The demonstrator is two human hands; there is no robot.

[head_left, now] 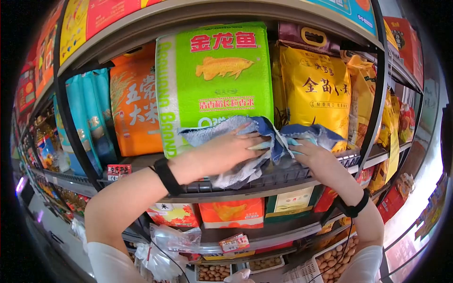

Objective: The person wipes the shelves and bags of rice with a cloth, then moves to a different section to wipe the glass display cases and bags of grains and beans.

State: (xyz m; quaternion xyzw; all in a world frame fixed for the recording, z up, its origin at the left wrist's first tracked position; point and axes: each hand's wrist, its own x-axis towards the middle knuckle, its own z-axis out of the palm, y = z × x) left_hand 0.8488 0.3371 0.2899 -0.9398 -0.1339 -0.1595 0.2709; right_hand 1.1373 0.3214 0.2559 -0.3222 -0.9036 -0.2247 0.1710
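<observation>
A blue-and-white cloth (241, 173) is bunched at the front edge of the middle shelf (245, 192), with its dark blue side folded outward at the right. My left hand (238, 150) grips its left part, fingers curled over the fabric. On the right part, my right hand (309, 153) holds the cloth between thumb and fingers. Directly behind the cloth stands a large green rice bag (224, 96) with a golden fish on it; the cloth covers its lower front. A yellow rice bag (314, 94) stands behind my right hand.
An orange rice bag (134, 104) and teal bags (89, 113) stand at the left of this shelf. Black uprights (373, 111) flank it. Smaller packages (231, 212) sit below, with plastic bags (160, 254) hanging and baskets of walnuts (335, 259) lower down. Thin cables hang near both wrists.
</observation>
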